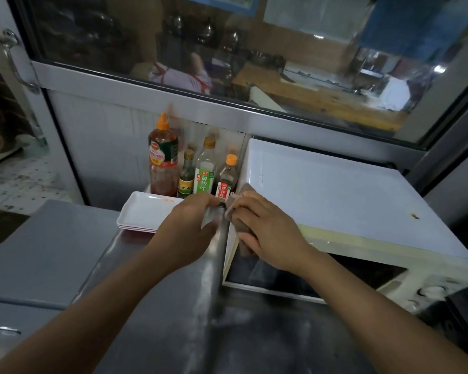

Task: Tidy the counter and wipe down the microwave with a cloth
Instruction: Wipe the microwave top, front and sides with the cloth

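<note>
Both forearms reach over the steel counter. Right hand grips a brown cloth against the microwave left edge; left hand, fingers extended, touches beside the sauce bottles.

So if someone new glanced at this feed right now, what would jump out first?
Probably both hands at the near left corner of the white microwave: the right hand presses a brown cloth against it, the left hand reaching in beside it. Next, four sauce bottles lined up behind, and stacked white trays left of the hands.
</note>
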A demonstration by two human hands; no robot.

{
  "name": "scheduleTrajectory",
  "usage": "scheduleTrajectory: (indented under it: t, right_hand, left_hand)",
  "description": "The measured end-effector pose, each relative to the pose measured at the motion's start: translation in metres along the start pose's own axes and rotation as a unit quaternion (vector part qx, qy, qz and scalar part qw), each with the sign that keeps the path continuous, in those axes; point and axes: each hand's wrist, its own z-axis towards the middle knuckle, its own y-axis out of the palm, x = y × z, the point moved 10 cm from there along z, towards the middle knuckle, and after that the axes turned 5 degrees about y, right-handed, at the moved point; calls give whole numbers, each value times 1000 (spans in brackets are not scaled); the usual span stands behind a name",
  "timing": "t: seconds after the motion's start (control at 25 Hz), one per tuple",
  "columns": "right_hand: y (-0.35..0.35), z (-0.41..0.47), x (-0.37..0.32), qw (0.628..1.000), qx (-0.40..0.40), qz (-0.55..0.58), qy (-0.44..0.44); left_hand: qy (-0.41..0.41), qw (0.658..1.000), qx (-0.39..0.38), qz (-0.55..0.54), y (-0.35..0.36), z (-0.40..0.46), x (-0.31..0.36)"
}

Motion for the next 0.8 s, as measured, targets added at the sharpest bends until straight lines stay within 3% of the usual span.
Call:
scheduleTrajectory:
  t: [0.36,0.6,0.8]
  right_hand:
    - [-21,-86,79,970,68,-94,211]
    - [-8,-28,19,967,89,-161,178]
    - [-6,-54,50,977,72,-119,163]
  left_hand:
    - [5,998,-61,-23,20,8,7]
    - [-11,999,-51,-2,27,5,11]
    - [39,998,2,46,35,8,50]
